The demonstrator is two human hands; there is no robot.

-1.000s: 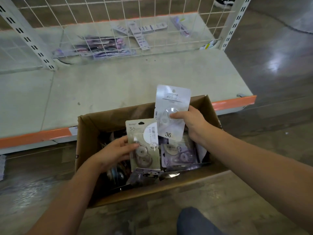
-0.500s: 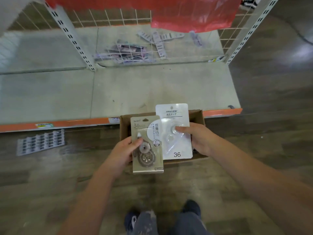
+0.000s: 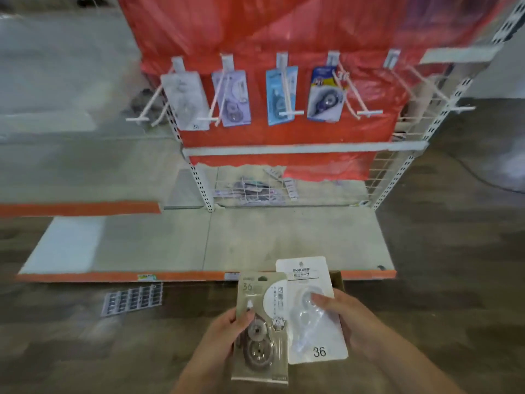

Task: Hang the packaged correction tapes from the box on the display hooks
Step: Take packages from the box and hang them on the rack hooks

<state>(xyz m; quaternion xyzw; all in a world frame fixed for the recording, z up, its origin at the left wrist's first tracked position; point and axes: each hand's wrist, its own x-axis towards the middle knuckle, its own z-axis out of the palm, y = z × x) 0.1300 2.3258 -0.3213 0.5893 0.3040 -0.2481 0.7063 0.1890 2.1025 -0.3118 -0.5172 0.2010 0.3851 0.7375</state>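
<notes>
Left hand (image 3: 227,331): thumb and fingers pinch the beige pack (image 3: 262,328), marked 36.
Right hand (image 3: 345,322): grips the white pack (image 3: 314,311), also marked 36, overlapping the beige one's right edge.
Hooks (image 3: 285,81): far, 4 packs hanging against red sheet (image 3: 284,32).

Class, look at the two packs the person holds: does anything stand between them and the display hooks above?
Nothing visible does. The beige pack and white pack have open space up to the hooks, above the bare shelf.
</notes>
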